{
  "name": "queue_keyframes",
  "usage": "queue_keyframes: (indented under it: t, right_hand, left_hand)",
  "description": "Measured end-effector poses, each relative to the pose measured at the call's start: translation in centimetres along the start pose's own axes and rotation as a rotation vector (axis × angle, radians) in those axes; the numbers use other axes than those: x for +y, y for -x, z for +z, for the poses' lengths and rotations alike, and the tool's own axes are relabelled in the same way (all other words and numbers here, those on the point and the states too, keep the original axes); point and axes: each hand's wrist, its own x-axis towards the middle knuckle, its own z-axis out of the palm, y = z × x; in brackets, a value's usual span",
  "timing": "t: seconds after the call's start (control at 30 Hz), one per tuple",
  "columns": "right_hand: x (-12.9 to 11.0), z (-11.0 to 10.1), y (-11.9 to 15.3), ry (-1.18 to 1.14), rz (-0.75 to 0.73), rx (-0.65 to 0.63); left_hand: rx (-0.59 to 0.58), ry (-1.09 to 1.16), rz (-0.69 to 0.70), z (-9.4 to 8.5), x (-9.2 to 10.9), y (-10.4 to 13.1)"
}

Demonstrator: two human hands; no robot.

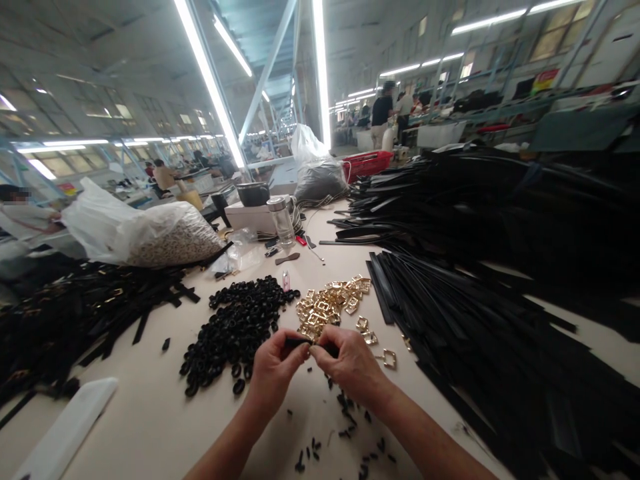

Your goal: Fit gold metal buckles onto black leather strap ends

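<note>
Short black strip (297,342) sits between the hands, long axis roughly crosswise, one end toward each palm; middle hidden by fingers. Left hand (273,370) and right hand (353,363) both pinch narrow on it, thumbs nearly meeting. Step looks like bending or fitting the strip by fingertip; next move likely calls for a firm two-sided pinch, ends aligned. Gold buckles (325,308) just beyond grip, black loops (245,317) left, long black straps (450,320) right, black scraps (345,407) nearer the body.
</note>
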Motion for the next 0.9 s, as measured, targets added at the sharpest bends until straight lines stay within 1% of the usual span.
queue_keyframes:
  t: [0.1, 0.17, 0.23, 0.3, 0.4, 0.47, 0.57, 0.63, 0.73, 0.83, 0.9]
  right_hand:
    - [-0.1, -0.3, -0.2, 0.016, 0.014, 0.036]
    - [-0.1, -0.6, -0.2, -0.008, 0.009, 0.029]
    - [-0.1, -1.0, -0.3, -0.054, 0.002, -0.015]
    - [-0.1, -1.4, -0.2, -0.11, 0.006, -0.087]
    - [0.0, -1.7, -0.1, -0.164, 0.029, -0.181]
    - [0.1, -1.9, 0.0, -0.173, 0.046, -0.236]
    - [-0.1, -2.3, -0.1, -0.149, 0.033, -0.274]
    - [-0.2, -2.5, -0.1, -0.073, -0.022, -0.229]
    - [-0.1, -2.6, -0.2, 0.138, -0.157, -0.128]
    - [0.0, -2.4, -0.2, 0.306, -0.3, -0.07]
    - [-0.1, -2.4, -0.2, 0.351, -0.388, -0.004]
  left_hand:
    - [-0.044, -0.044, 0.046, -0.3, 0.0, 0.2]
    - [-0.116, 0.008, 0.021, -0.7, 0.0, 0.2]
    - [-0.196, 0.093, -0.031, -1.1, 0.1, 0.0]
    - [-0.266, 0.162, -0.079, -1.4, 0.3, -0.1]
    - [-0.356, 0.193, -0.131, -1.4, 0.6, -0.1]
    - [-0.38, 0.185, -0.162, -1.3, 0.8, -0.1]
    - [-0.364, 0.186, -0.196, -1.3, 1.1, -0.2]
    - [-0.357, 0.178, -0.219, -1.3, 1.3, -0.2]
    - [-0.362, 0.119, -0.242, -1.2, 1.4, -0.2]
    - [-0.35, 0.019, -0.221, -1.0, 1.3, -0.2]
    - [-0.321, -0.013, -0.2, -0.9, 1.1, -0.2]
